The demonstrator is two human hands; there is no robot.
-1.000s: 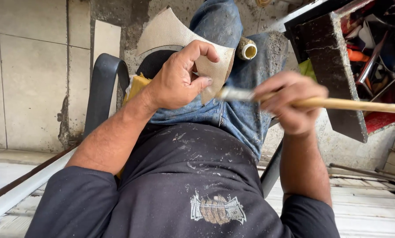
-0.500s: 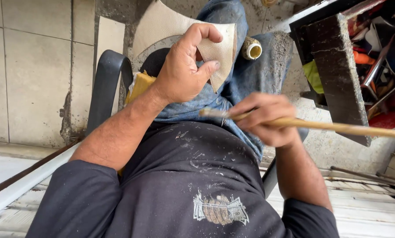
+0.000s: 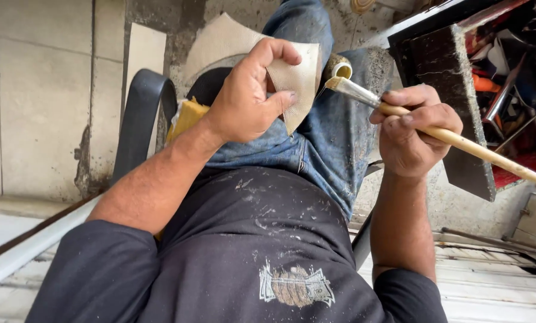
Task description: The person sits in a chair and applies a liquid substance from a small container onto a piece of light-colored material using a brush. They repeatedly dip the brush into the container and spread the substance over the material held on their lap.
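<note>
tiled wall (image 3: 40, 90), left hand (image 3: 247, 98) gripping leather piece (image 3: 295, 78)

Pale square tiles (image 3: 40, 90) cover the floor on your left, giving way to rough bare cement (image 3: 160, 15) further up. You're sitting in a dark plastic chair (image 3: 137, 113), its armrest curving beside you. Off to your right stands a dark open box (image 3: 441, 66) crammed with clutter. Whitish planks (image 3: 495, 281) lie underneath. Soft, even daylight all around.
</note>
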